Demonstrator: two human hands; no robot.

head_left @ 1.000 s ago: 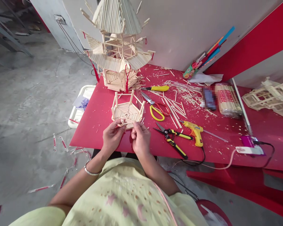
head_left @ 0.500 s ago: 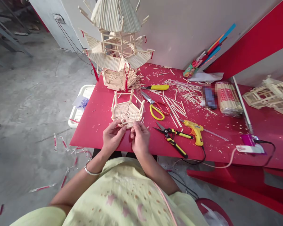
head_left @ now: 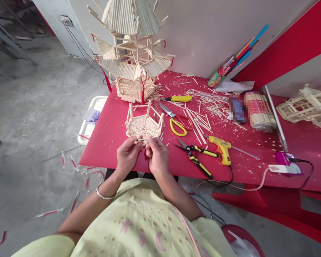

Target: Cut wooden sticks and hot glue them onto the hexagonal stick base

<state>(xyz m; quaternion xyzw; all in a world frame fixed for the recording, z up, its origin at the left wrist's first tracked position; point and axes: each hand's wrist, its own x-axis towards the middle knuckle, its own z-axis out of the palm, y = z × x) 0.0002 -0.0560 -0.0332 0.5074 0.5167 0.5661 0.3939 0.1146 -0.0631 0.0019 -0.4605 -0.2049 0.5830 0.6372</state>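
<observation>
On the red table's near edge sits a small hexagonal base (head_left: 144, 126) of pale wooden sticks, with short posts standing around its rim. My left hand (head_left: 127, 153) is closed at its near side, thumb and forefinger pinching what looks like a short wooden stick (head_left: 139, 138). Close beside it, my right hand (head_left: 157, 155) is closed too, fingertips pressed together at the base's near edge; what lies between them is too small to make out. Behind the base rises a tall tiered stick pagoda (head_left: 135, 67) with red tassels.
Right of the base lie scissors (head_left: 178, 128), a yellow-handled cutter (head_left: 179, 99), pruning shears (head_left: 195, 157) and a yellow glue gun (head_left: 220, 148) on a cord. Loose sticks (head_left: 198, 125) and a stick bundle (head_left: 259, 112) lie farther back, near a power strip (head_left: 283, 169).
My right hand has shifted slightly left, nearer my left hand. The left hand keeps its pinch in nearly the same place.
</observation>
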